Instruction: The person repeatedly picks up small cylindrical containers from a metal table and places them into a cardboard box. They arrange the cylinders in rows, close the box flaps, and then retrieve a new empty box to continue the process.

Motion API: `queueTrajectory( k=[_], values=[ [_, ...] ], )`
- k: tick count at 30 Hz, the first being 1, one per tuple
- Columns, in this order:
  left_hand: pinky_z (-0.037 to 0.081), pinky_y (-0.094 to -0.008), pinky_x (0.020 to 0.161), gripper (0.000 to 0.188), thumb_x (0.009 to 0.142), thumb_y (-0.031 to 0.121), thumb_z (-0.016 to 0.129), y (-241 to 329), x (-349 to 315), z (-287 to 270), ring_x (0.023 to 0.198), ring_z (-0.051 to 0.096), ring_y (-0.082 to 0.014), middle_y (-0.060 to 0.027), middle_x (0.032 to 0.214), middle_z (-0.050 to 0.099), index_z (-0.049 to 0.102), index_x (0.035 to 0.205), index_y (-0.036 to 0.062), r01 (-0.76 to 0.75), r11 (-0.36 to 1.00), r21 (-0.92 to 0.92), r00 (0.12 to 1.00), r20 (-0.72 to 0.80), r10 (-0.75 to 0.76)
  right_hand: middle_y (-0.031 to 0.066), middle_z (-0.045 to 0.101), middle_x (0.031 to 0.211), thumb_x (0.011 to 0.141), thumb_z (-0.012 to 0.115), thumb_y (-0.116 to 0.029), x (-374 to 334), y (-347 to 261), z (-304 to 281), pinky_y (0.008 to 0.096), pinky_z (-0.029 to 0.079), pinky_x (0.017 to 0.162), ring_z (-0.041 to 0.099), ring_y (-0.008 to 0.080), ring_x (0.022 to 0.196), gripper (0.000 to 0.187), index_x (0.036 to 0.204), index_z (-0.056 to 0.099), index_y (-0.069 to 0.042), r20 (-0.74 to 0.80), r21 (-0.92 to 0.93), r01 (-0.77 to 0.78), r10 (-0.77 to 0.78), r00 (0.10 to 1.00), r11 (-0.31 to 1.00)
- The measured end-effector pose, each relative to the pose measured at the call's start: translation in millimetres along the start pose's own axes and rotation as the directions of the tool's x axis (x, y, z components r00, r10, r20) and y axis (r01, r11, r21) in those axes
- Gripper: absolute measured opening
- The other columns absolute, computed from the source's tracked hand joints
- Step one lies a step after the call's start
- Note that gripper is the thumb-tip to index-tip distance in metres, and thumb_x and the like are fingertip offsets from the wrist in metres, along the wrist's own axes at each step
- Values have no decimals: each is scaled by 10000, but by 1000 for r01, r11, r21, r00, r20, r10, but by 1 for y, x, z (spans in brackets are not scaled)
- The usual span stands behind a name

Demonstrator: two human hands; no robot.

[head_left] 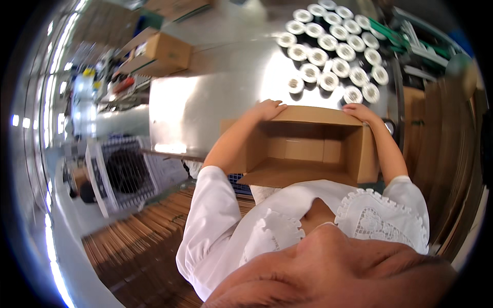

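An open cardboard box (297,148) stands close in front of me at the near edge of a shiny metal table (215,87). Its inside shows bare brown walls, and one flap folds out toward my body. My left hand (268,110) grips the box's far left corner, fingers over the folded flap. At the far right corner, my right hand (359,112) holds the rim the same way. Beyond the box sit several white, round, ring-shaped pieces (328,80) with hollow centres, grouped at the table's far right.
A bigger carton (167,55) stands at the table's far left. Flat cardboard stacks lie at lower left (149,241) and on the right (436,159). A white-framed fan unit (126,172) stands on the floor at left. Green and metal machine parts (411,43) flank the table's right end.
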State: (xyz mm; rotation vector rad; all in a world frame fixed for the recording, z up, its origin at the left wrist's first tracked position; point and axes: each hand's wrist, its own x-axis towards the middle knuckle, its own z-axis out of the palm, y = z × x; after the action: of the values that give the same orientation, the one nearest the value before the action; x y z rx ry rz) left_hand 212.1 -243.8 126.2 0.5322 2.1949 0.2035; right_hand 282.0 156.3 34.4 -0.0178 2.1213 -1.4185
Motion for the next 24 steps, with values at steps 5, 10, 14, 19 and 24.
queueTrajectory(
  k=[5,10,14,19,24],
  values=[
    [273,-403,1079,511,950,442,354,7,44,23,1295,353,-353,-176,1379,420,491,1297,91,-59,948,-314,950,275,150,54,666,977,852,647,-340,-15,-8,15,274,474,779,599,137,870,390,1088,638,-30,177,81,-141,125,976,987],
    [272,-443,1080,378,808,193,586,8,113,12,1270,376,-357,-183,1323,451,558,1175,107,-485,844,228,754,-380,536,215,647,992,775,664,-486,-1,2,-2,367,474,825,630,288,915,820,1324,366,45,-369,-134,-520,445,816,843],
    [249,-470,1090,482,745,146,611,14,173,-7,1310,331,-336,-175,1356,411,533,1221,130,-491,609,623,691,-147,707,297,608,1038,759,639,-519,19,36,-10,438,458,865,590,416,990,974,1410,183,45,-524,-77,-632,508,684,771],
    [277,-434,1079,630,759,299,605,3,261,41,1269,364,-369,-224,1382,369,438,1286,-2,-331,942,-52,896,-331,296,306,600,1057,736,667,-525,53,83,5,457,453,870,592,430,985,970,1442,192,-59,-752,98,-525,409,518,845],
    [442,-448,837,146,731,219,590,1,213,-3,1104,494,-293,-115,1110,539,721,782,179,-383,486,785,775,-13,631,304,582,1116,723,706,-464,69,135,-1,432,429,914,569,414,1056,910,1370,309,38,-810,-40,-520,277,517,853]
  ],
)
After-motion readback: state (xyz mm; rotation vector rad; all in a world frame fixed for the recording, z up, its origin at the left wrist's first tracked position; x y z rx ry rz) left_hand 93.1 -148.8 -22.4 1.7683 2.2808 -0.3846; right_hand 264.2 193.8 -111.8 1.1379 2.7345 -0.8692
